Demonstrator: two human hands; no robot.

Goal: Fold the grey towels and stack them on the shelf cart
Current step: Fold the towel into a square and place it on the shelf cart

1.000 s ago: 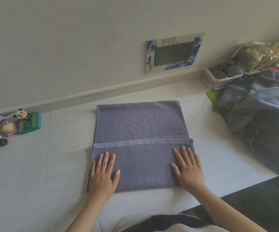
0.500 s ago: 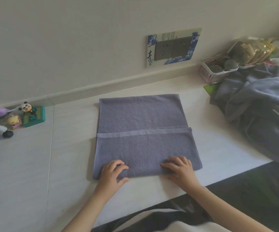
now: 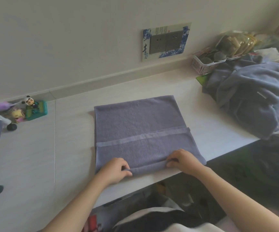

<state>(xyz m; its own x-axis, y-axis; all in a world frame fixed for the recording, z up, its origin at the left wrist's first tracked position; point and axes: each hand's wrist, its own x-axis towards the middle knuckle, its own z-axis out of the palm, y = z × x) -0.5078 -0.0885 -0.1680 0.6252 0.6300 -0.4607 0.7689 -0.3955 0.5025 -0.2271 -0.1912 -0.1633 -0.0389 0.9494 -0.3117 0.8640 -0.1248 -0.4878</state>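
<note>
Home, prob a bedroom or laundry corner. White counter (image 3: 152, 87) along a plain wall w/ decorated socket plate (image 3: 166, 41) up beyond the fingers. Toy figures (image 3: 29, 108) far left of the fingers, basket (image 3: 202, 65) of bits and towel heap (image 3: 252, 94) off right.

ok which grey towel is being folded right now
The flat towel in the middle of the table: both hands grip its near edge. The other towels lie crumpled in a heap at right, untouched.
</note>
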